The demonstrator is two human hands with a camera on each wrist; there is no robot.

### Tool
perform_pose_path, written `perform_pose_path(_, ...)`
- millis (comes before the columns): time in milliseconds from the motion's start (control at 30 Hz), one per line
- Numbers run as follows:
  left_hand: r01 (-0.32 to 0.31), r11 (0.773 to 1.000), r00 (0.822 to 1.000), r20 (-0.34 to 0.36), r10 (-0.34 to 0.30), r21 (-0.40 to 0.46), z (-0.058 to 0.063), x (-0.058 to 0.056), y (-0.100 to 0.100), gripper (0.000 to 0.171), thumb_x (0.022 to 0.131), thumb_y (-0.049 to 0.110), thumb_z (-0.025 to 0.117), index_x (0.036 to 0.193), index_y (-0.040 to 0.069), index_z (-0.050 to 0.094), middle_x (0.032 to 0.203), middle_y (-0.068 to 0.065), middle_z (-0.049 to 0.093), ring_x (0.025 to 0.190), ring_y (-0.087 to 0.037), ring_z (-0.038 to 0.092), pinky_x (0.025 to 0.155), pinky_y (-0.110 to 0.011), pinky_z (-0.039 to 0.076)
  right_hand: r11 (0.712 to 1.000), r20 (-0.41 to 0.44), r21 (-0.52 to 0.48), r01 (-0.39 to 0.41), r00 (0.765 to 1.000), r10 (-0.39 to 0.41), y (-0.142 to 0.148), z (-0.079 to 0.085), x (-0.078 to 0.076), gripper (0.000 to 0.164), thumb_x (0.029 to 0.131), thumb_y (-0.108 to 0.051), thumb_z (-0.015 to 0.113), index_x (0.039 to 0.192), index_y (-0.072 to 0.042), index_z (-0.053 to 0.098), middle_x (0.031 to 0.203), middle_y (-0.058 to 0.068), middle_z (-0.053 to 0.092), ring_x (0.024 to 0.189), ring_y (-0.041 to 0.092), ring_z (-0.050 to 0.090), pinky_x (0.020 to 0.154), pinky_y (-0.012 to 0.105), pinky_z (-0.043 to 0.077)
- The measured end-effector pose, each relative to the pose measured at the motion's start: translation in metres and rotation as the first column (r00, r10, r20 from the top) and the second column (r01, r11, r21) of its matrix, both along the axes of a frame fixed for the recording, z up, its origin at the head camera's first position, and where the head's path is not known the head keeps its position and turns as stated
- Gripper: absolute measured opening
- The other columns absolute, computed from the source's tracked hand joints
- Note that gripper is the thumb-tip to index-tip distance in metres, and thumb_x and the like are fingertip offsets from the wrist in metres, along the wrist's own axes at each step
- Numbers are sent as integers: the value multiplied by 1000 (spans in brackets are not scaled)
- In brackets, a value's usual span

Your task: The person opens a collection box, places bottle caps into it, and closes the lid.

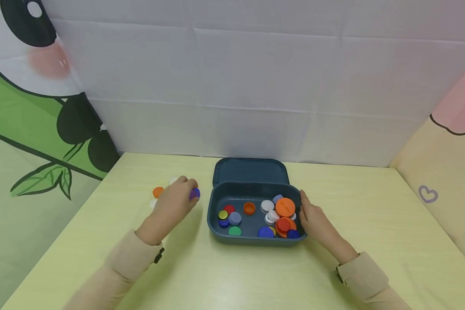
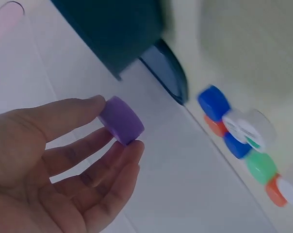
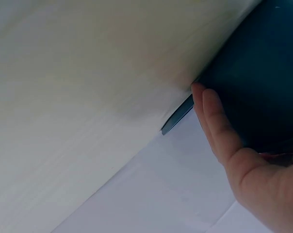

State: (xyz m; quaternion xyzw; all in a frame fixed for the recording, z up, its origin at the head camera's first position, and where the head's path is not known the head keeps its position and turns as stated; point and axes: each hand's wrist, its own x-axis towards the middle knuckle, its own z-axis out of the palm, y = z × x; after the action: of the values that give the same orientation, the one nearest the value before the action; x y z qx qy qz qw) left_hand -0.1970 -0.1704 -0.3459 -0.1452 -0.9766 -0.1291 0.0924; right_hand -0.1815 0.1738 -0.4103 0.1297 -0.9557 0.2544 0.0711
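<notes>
My left hand (image 1: 175,200) pinches a purple bottle cap (image 2: 121,120) between thumb and fingers, above the table to the left of the box. Behind and below that hand lie loose caps, among them an orange cap (image 1: 158,192), a green cap (image 2: 261,167) and a blue cap (image 2: 214,103). A dark teal box (image 1: 252,241) stands at the middle of the table, with bottle caps in several colours inside. Against its right outer wall rests my right hand (image 1: 318,223), its visible fingers nearly straight along the side in the right wrist view.
The dark teal lid (image 1: 251,171) lies just behind the box, near the wall sheet (image 1: 232,77). Inside the box, a large orange cap (image 1: 285,207) and several others crowd the right end. The pale yellow table (image 1: 356,193) meets printed sheets on both sides.
</notes>
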Motion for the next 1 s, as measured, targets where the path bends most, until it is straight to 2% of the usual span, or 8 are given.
perform_pose_path(133,36,999,999,15,-36,12,6,4,27,26,80,17,69,101,4,62,93,-12,58,77,-23,60,65,-35,54,1000,2,-1,4,1000,-4,0,2,1,49,90,1,42,134,17,26,109,35,56,84,30,62,73,43,52)
perform_pose_path(233,70,997,995,63,-71,6,7,7,48,29,80,21,69,105,7,61,95,-10,57,79,-20,58,68,-32,54,1000,7,-1,4,1000,-4,0,2,1,49,91,1,41,134,17,25,110,35,56,85,30,62,74,44,52)
perform_pose_path(467,194,980,972,142,-187,-35,-5,12,83,35,79,23,70,109,7,61,93,-7,57,77,-15,54,71,-28,52,1000,4,-5,8,1000,-8,0,1,1,49,90,0,42,134,17,26,102,34,59,78,27,61,71,42,52)
perform_pose_path(667,276,957,943,219,-251,-91,-17,12,98,42,77,21,72,116,8,59,97,-7,59,83,-17,59,75,-29,53,1000,15,-5,11,1000,-11,-1,4,3,49,91,0,42,134,16,25,102,33,59,79,27,61,72,42,52)
perform_pose_path(733,298,950,932,240,-270,-90,-21,11,101,40,77,20,72,114,9,60,97,-6,60,82,-17,60,75,-30,52,1000,15,-2,9,1000,-9,-1,4,2,49,91,0,41,134,17,25,103,34,58,80,28,61,72,42,52)
perform_pose_path(900,347,935,912,261,-317,-79,-28,8,106,31,76,15,73,106,10,62,98,-4,62,82,-16,59,74,-30,53,1000,8,0,6,1000,-6,-1,4,2,49,91,0,42,134,17,26,103,34,58,81,29,62,72,43,52)
perform_pose_path(1000,362,926,908,264,-325,-106,-30,7,109,32,76,13,73,106,11,63,103,-4,63,88,-17,60,74,-31,53,1000,9,-1,6,1000,-6,-1,4,2,49,91,0,42,134,17,26,104,34,58,82,30,62,73,43,52)
